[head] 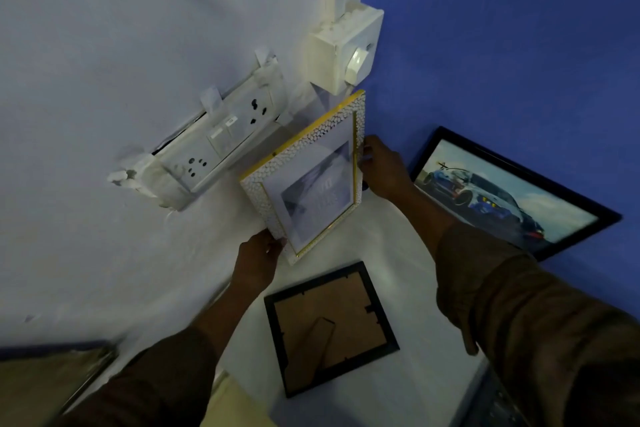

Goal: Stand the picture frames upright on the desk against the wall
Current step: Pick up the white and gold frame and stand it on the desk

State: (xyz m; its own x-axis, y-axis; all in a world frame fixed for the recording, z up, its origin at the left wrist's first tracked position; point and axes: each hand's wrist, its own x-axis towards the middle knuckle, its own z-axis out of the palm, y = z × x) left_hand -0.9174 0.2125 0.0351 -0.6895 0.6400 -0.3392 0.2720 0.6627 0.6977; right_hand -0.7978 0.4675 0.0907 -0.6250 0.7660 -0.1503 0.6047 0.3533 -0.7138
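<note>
Holding the white-and-gold frame (308, 180) between both hands, the person has it in the corner where the pale wall (104, 62) meets the blue wall (502, 45), with its glass face turned toward the camera. The left hand (258, 258) has its fingers closed on the frame's lower near corner, while the right hand (382, 166) pinches the far long edge with its fingers curled round it, so the frame lies between the two hands and both are equally close to it. Its long axis runs upward and away toward the corner, tilted, and its top edge sits just under the white switch box (346, 48); whether the bottom edge already touches the white tabletop (381, 246) I cannot tell, as the left hand covers that corner. The coming move seems to turn on bringing the back of the frame to a wall while its lower edge settles on the tabletop, and the top corner looks at risk of catching the switch box as it leans. Just nearer the person, a black frame (330, 328) lies flat and face down on the tabletop, stand side up, not yet stood. Over to the right, a black-framed car picture (512, 192) already leans upright against the blue wall, well apart from the hands.
</note>
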